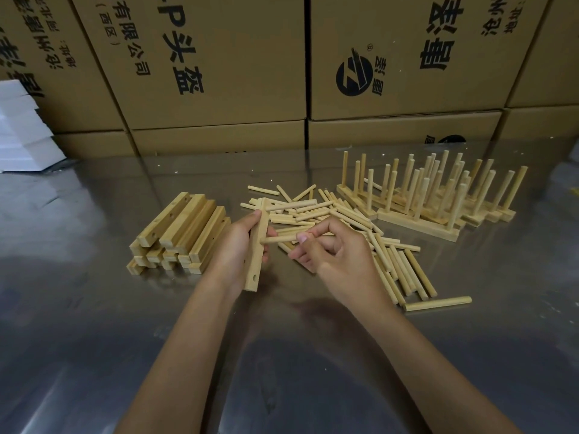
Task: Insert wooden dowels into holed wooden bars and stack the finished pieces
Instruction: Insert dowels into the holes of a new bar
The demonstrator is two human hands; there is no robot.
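The left hand (239,245) grips a holed bar (258,245), and the right hand (336,261) pinches a dowel (282,239) against it. At 12 o'clock, brown boxes (407,57) show black Chinese writing and a round logo (354,77).

The left hand (239,245) hides the middle of the bar (258,245). The dowel's (280,239) far end vanishes under the right hand (338,261). White foam (22,130) and boxes (407,57) run off frame.
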